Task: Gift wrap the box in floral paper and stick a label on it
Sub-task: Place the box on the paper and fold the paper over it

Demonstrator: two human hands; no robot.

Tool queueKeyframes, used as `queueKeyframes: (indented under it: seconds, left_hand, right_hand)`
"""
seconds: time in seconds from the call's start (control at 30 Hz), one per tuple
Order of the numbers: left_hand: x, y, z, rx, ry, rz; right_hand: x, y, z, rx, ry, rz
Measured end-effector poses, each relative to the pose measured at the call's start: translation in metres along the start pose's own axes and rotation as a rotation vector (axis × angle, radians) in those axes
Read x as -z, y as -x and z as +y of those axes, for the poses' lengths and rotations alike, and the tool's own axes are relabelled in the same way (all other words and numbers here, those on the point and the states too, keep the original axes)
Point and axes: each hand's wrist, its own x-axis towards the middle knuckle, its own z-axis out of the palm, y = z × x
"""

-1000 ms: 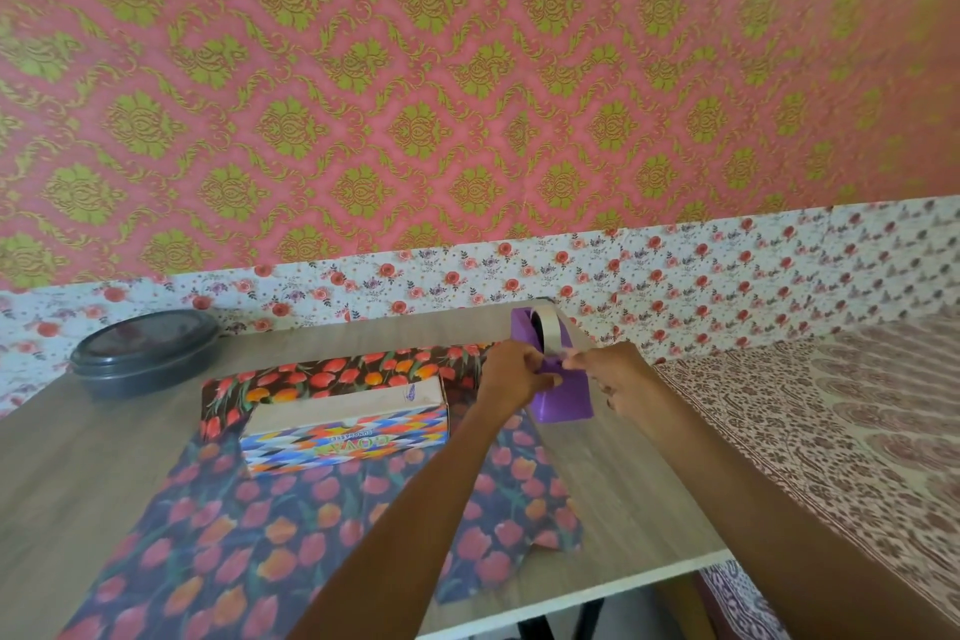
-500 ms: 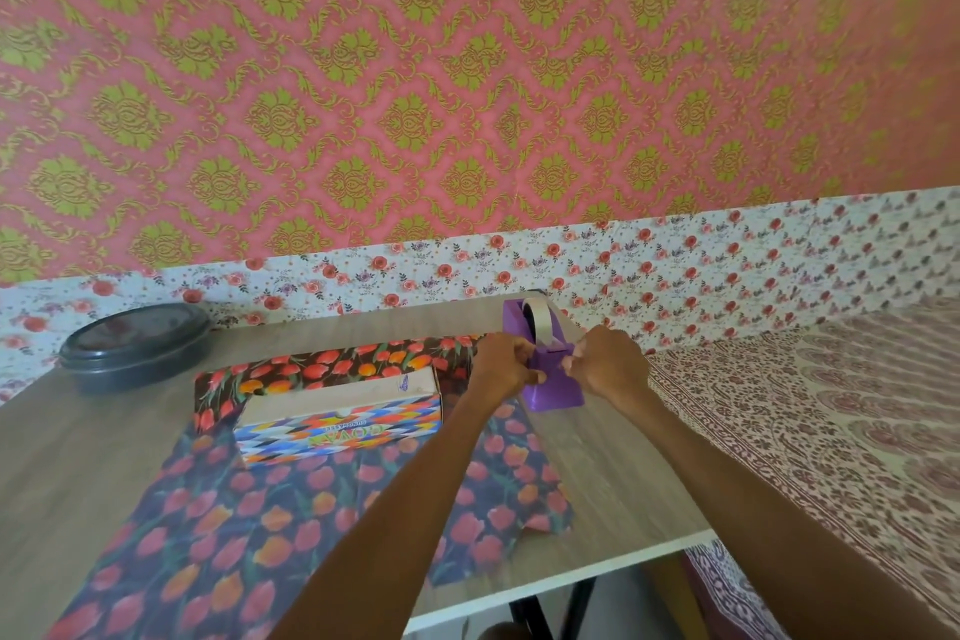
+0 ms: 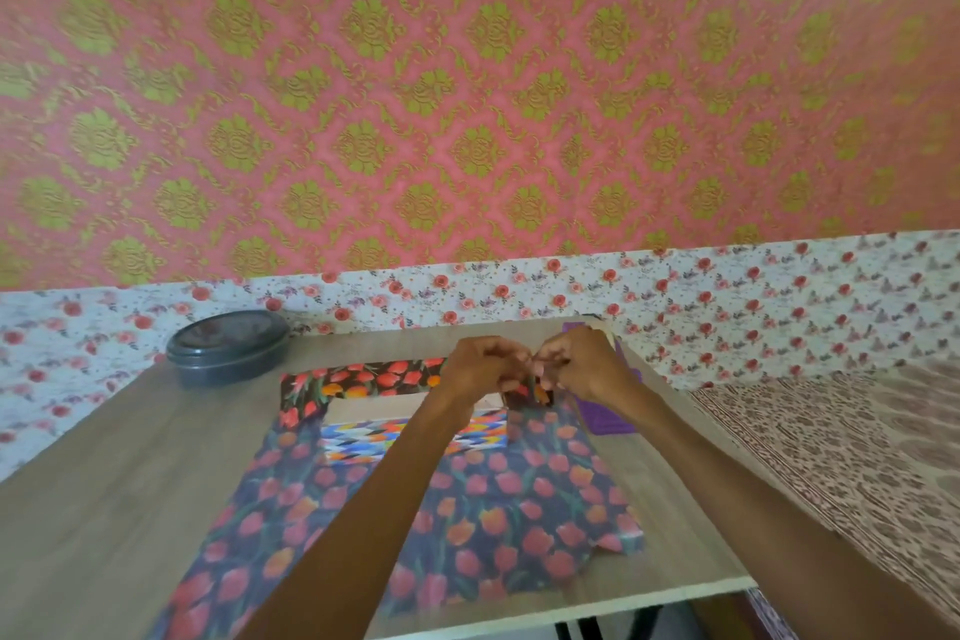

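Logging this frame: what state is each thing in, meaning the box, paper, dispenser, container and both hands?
box, unwrapped, lying on the paper.
floral paper, spread under the box, not folded over it.
tape dispenser, on the table, mostly hidden behind the right hand.
dark container, lid on.
left hand, fingers curled, fingertips meeting the right hand's.
right hand, fingers curled; anything pinched is too blurred to tell.

We bring our left hand and right hand off the purple dispenser; curled fingertips now meet above the box.
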Motion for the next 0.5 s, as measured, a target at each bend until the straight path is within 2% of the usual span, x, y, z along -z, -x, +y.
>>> queueKeyframes:
  seconds: [0.1, 0.3, 0.4, 0.5]
  left_hand:
    - [0.027, 0.009, 0.0, 0.028, 0.065, 0.04]
    - [0.081, 0.023, 0.006, -0.001, -0.007, 0.164]
    - [0.103, 0.026, 0.005, -0.016, -0.099, 0.231]
    - [0.125, 0.03, -0.004, -0.082, -0.212, 0.341]
  right_hand:
    - [-0.019, -0.011, -0.019, 0.095, 0.07, -0.03]
    - [-0.061, -0.028, -0.062, 0.199, 0.09, -0.034]
    - [-0.077, -0.039, -0.081, 0.114, 0.106, -0.056]
    - [-0.096, -0.053, -0.093, 0.023, 0.009, -0.091]
